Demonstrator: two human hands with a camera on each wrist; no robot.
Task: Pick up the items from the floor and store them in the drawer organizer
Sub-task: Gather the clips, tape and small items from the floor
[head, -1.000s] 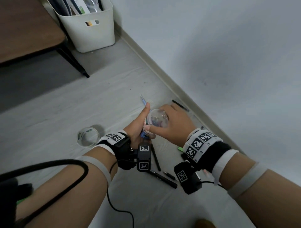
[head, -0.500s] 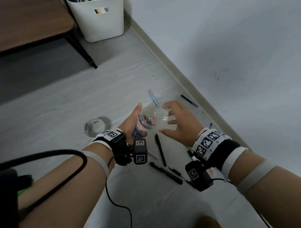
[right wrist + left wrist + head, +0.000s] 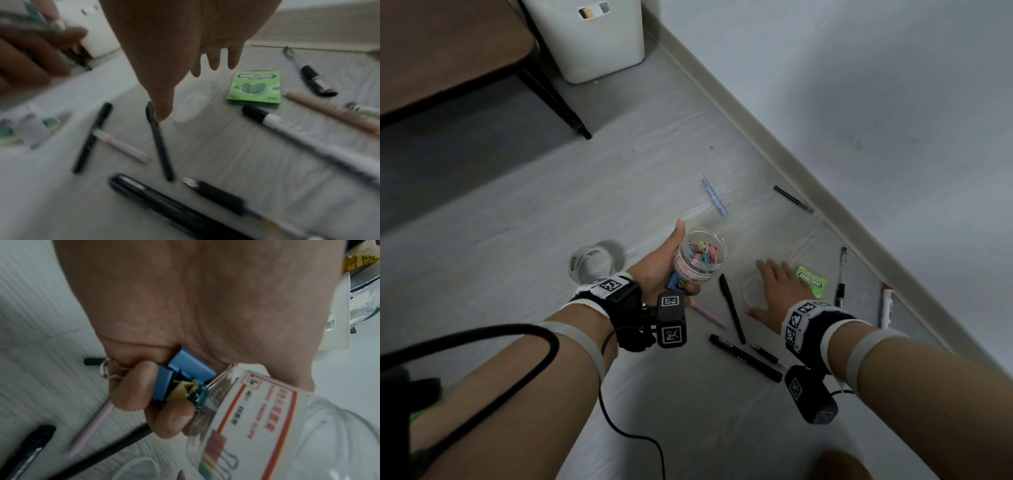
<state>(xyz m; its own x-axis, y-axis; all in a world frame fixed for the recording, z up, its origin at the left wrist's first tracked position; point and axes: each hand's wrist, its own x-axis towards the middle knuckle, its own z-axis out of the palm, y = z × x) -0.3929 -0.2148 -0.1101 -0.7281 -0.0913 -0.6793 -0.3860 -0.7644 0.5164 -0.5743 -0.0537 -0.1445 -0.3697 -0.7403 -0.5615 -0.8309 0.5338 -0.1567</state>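
Observation:
My left hand (image 3: 666, 262) grips an uncapped clear jar (image 3: 700, 257) of coloured binder clips, held above the floor. The same hand pinches loose blue binder clips (image 3: 185, 369) against the palm beside the jar (image 3: 267, 418). My right hand (image 3: 777, 289) hovers low over the floor with its fingers spread and straight. Beneath it lies the jar's clear lid (image 3: 751, 291), which shows faintly under the palm (image 3: 185, 105). A green gum pack (image 3: 811, 281) lies just past the right fingertips. A black pen (image 3: 731, 308) and a pink pen (image 3: 707, 313) lie between my hands.
Other pens and markers are scattered on the floor: a black marker (image 3: 743, 356), a blue pen (image 3: 714, 195), a white marker (image 3: 886, 305). A tape roll (image 3: 590, 263) lies left of my left wrist. A white bin (image 3: 592, 37) and a table leg (image 3: 558, 99) stand further back. The wall runs along the right.
My right hand lifted the lid off the jar, moved down to the right and now hangs spread over the lid on the floor. The left hand still holds the jar.

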